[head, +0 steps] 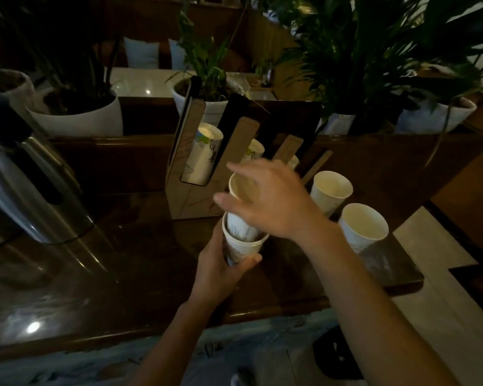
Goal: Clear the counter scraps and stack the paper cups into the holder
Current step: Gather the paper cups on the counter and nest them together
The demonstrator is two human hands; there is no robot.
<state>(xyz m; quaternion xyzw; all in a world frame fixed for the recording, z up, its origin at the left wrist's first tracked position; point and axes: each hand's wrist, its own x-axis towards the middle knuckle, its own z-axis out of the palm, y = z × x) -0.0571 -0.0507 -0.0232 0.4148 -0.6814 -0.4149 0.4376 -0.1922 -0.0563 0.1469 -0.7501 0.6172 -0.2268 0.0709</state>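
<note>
Left grip (221, 263) clasping lower cup (241, 246), right grip (268, 201) seating upper cup (239, 190), dark glossy counter (109, 260)

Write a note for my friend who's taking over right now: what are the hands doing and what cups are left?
Left hand: wrapped around the bottom cup, just above the counter.
Right hand: fingers on a second cup that sits tilted, partly nested in the bottom one.
Holder: cups already show in its slots.
Done: nesting begun.
Left: push the pair together, add the two loose cups standing at the right, then load the stack into the holder.
</note>
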